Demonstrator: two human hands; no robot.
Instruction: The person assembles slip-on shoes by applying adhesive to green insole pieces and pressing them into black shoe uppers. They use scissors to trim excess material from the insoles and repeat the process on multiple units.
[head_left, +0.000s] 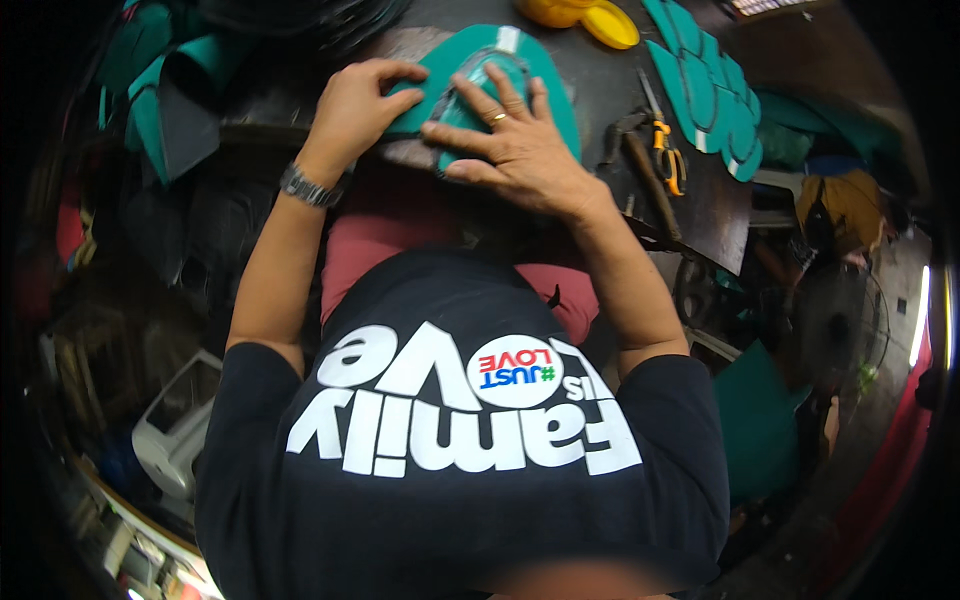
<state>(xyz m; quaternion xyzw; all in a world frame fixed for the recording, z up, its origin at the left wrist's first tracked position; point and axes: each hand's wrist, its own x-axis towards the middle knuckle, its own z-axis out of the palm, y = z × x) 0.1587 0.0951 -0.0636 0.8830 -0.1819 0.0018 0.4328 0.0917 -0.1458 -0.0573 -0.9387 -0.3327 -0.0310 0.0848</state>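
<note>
In the head view, a large, rounded, flat green sheet (pixel 555 85) with a white strip (pixel 508 40) at its far edge lies at the near side of the dark bench (pixel 600 85). The left hand (pixel 362 103) touches the sheet's left side with thumb and forefinger slightly parted; whether it grips cannot be told. The right hand (pixel 510 140) lies spread, unclenched, over a shiny, dark-edged oval piece (pixel 487 73) on the sheet. Rightward are yellow-handled scissors (pixel 667 157), a wooden-handled hammer (pixel 650 180) and overlapping green pieces (pixel 712 90).
</note>
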